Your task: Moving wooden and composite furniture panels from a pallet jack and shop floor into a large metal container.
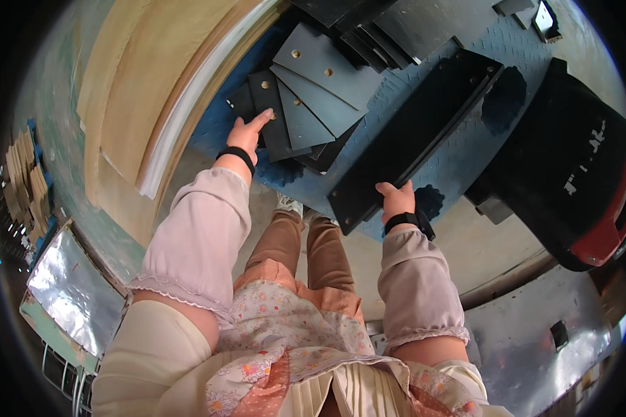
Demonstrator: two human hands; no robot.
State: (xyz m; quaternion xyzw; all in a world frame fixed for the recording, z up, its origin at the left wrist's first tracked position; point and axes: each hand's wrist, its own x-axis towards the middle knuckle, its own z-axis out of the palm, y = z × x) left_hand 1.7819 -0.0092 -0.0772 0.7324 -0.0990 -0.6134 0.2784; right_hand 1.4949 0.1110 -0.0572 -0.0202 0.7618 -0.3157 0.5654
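My left hand (246,133) is at the left of a fanned-out pile of dark grey panels with round holes. Its index finger stretches onto a narrow dark panel (279,135), close to the hole; the other fingers are mostly hidden. Wider grey panels (323,73) overlap beside it. My right hand (398,200) holds the near long edge of a long black board (403,128), thumb and fingers at the rim. That board lies slanted across a blue, textured surface (528,48) and seems to have another layer along its edge.
A black and red machine or case (563,167) stands at the right. Large tan sheets (139,76) lean at the left. More dark panels (375,42) stand stacked at the far side. A shiny metal sheet (535,333) lies lower right, a metal-topped stand (76,285) lower left.
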